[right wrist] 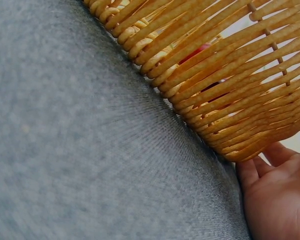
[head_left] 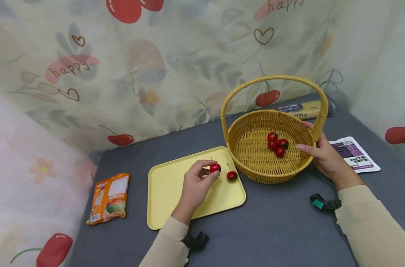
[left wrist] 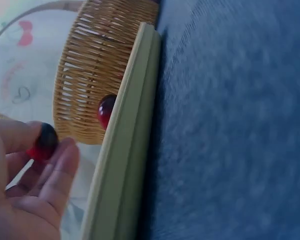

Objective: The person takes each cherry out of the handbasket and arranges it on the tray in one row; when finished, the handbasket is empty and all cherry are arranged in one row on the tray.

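Note:
Between thumb and fingertips my left hand (head_left: 193, 187) pinches a dark red cherry (head_left: 215, 168), held over the right half of the yellow tray (head_left: 165, 193). Another cherry (head_left: 231, 175), stem up, lies on the tray near its right edge. In the left wrist view the pinched cherry (left wrist: 45, 142) shows a dark side. My right hand (head_left: 330, 161) holds the right side of the wicker basket (head_left: 249, 150), thumb over the rim and fingers outside, partly hidden by the handle. Several cherries (head_left: 273, 144) sit together inside the basket. The right wrist view shows my fingers (right wrist: 247, 175) against the woven wall.
An orange snack packet (head_left: 110, 198) lies left of the tray. Behind the basket is a long spaghetti pack (head_left: 306, 109), and a white and purple packet (head_left: 359, 155) lies to the right, beyond my right hand. A patterned curtain (head_left: 189, 66) closes off the back of the grey table (head_left: 255, 230).

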Action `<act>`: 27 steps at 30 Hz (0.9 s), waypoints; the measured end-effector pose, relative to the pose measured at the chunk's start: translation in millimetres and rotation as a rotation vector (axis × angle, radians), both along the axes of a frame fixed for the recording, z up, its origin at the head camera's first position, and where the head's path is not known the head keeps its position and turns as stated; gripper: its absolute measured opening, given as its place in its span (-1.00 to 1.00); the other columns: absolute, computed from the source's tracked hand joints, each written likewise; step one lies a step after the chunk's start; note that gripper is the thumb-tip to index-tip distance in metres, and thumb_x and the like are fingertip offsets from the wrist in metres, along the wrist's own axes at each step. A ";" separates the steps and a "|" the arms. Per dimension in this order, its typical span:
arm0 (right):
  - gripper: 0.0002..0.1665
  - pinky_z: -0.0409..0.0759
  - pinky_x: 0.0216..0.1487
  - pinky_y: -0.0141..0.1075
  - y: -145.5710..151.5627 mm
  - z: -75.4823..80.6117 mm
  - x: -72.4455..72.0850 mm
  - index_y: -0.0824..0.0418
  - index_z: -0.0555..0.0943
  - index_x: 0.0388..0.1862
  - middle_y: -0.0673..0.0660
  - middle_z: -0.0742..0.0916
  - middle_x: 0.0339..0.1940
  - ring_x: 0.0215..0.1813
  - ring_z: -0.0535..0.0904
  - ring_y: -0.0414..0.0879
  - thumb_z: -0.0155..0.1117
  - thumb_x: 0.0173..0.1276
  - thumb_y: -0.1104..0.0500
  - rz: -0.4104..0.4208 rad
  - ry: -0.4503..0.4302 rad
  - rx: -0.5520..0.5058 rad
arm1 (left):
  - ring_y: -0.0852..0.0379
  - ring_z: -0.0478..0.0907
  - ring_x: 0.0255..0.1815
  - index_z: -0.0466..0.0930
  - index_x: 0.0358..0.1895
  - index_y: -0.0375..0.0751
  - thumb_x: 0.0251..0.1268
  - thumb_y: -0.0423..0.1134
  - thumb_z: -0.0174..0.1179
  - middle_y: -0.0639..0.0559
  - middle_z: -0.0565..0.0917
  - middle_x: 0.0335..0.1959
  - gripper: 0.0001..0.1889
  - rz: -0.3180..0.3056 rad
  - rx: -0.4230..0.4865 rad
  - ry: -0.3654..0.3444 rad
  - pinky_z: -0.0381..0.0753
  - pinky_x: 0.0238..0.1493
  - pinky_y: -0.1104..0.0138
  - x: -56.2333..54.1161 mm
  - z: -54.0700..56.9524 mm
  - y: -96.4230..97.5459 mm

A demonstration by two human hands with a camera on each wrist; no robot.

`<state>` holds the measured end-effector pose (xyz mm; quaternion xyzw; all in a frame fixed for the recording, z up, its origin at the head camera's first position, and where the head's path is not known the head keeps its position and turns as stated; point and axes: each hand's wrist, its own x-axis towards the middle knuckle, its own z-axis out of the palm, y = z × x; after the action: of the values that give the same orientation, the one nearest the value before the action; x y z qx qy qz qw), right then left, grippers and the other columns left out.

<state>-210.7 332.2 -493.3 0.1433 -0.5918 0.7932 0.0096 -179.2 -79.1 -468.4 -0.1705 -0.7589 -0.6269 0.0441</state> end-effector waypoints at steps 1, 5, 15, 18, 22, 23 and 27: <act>-0.12 0.69 0.15 -0.26 -0.1 0.0 0.0 0.00 0.12 0.77 0.24 0.30 0.55 0.49 0.35 0.03 0.11 0.64 0.49 -0.001 0.001 0.000 | -0.08 0.76 -0.06 0.75 0.19 -0.34 0.40 -0.48 0.47 -0.10 0.70 0.07 -0.66 0.006 -0.006 -0.012 0.78 -0.04 0.24 -0.2 -3.4 -0.4; -0.13 0.70 0.13 -0.26 -0.4 0.8 -0.6 0.03 0.12 0.77 0.26 0.31 0.54 0.47 0.38 0.02 0.11 0.63 0.49 0.002 0.011 0.000 | -0.05 0.75 -0.07 0.79 0.12 -0.24 0.37 -0.44 0.51 -0.06 0.72 0.06 -0.70 0.035 -0.042 -0.045 0.76 -0.03 0.28 -2.0 -15.2 -1.8; -0.13 0.69 0.14 -0.26 -1.4 1.1 -0.2 0.02 0.12 0.76 0.26 0.31 0.52 0.46 0.38 0.03 0.12 0.63 0.49 -0.001 0.005 -0.002 | 0.11 0.68 -0.13 0.83 0.06 -0.18 0.37 -0.37 0.55 0.10 0.77 -0.08 -0.76 0.012 -0.233 -0.083 0.67 -0.08 0.30 -2.1 -28.5 -2.6; -0.13 0.70 0.14 -0.26 -1.1 1.5 0.2 0.02 0.12 0.76 0.27 0.30 0.53 0.46 0.38 0.04 0.12 0.63 0.49 0.001 0.002 -0.003 | 0.14 0.68 -0.12 0.84 0.05 -0.17 0.38 -0.34 0.55 0.13 0.78 -0.09 -0.77 0.016 -0.275 -0.080 0.66 -0.06 0.29 -1.5 -28.3 -2.0; -0.13 0.69 0.14 -0.27 -1.0 1.6 0.4 0.01 0.12 0.76 0.26 0.29 0.54 0.47 0.36 0.04 0.12 0.63 0.48 -0.003 -0.006 -0.002 | 0.15 0.66 -0.12 0.85 0.05 -0.15 0.38 -0.32 0.56 0.15 0.76 -0.09 -0.77 0.025 -0.306 -0.057 0.65 -0.06 0.28 -1.5 -27.9 -1.8; -0.13 0.69 0.15 -0.27 -0.9 1.7 0.5 0.01 0.11 0.76 0.25 0.29 0.54 0.47 0.36 0.04 0.13 0.63 0.48 -0.003 -0.008 -0.002 | 0.14 0.65 -0.13 0.85 0.04 -0.14 0.37 -0.32 0.56 0.14 0.75 -0.09 -0.77 0.029 -0.310 -0.047 0.65 -0.07 0.28 -1.5 -27.8 -1.9; -0.13 0.69 0.15 -0.26 -0.7 1.7 0.4 0.02 0.11 0.76 0.26 0.29 0.54 0.47 0.36 0.04 0.12 0.63 0.49 0.003 -0.007 -0.010 | 0.12 0.60 -0.17 0.87 0.02 -0.12 0.36 -0.30 0.57 0.13 0.73 -0.13 -0.78 0.042 -0.324 -0.016 0.61 -0.12 0.28 -1.5 -27.0 -2.4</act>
<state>-210.3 331.6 -491.6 0.1413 -0.5875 0.7968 0.0069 -180.7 -81.5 -495.4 -0.1544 -0.8539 -0.4964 0.0231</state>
